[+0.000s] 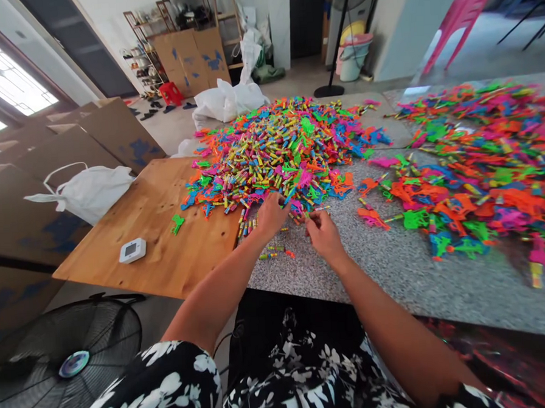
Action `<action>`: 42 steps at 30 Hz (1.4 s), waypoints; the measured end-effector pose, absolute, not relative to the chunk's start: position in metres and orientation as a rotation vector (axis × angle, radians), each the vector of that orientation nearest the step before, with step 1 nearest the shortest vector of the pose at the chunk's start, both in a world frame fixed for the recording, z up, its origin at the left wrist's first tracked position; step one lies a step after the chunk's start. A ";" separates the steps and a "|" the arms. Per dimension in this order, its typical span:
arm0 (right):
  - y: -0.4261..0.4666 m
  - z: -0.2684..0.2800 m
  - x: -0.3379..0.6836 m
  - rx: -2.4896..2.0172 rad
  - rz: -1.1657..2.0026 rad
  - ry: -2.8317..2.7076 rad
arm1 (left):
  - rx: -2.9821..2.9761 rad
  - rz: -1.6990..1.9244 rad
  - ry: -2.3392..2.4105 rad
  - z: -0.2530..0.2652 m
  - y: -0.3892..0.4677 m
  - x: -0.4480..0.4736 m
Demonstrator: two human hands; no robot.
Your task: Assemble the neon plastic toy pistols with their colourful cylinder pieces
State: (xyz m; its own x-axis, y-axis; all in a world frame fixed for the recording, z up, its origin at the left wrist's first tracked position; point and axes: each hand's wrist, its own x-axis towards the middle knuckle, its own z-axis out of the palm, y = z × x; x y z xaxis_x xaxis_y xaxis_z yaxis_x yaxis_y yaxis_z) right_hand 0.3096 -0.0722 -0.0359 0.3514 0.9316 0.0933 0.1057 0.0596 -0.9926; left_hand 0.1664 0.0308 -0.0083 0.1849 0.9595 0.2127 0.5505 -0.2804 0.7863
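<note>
A big heap of colourful small plastic toy guns and printed tubes (261,153) lies on the table in front of me. My left hand (273,217) is at the heap's near edge, fingers closed, with a bit of blue plastic showing by the fingertips. To its right, my right hand (323,233) pinches a small piece with green showing at the thumb; its kind is too small to make out. Several loose printed tubes (271,253) and a little orange piece (290,253) lie on the speckled grey tabletop (294,276) between my forearms.
A second spread of toy guns (463,188) covers the right side. On the wooden board (154,216) sit a white digital timer (132,251) and one green toy gun (177,223). Cardboard boxes (109,136), a white bag (93,189) and a floor fan (66,361) stand left.
</note>
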 end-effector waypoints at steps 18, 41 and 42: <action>-0.073 -0.012 0.295 -1.158 0.985 -0.788 | 1.031 1.131 0.975 0.006 -0.012 0.159; -0.083 -0.014 0.305 -1.044 1.279 -0.655 | 1.029 1.067 0.995 0.005 -0.022 0.167; -0.084 -0.014 0.305 -1.039 1.304 -0.652 | 1.028 1.065 0.993 0.004 -0.023 0.167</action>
State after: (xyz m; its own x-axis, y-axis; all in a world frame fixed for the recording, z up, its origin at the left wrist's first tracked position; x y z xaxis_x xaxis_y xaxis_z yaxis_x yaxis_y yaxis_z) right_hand 0.3054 -0.0842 -0.0144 0.1926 0.9682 -0.1595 -0.4537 -0.0563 -0.8894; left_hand 0.1668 -0.0230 0.0038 0.1926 0.9729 -0.1280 -0.1954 0.1658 0.9666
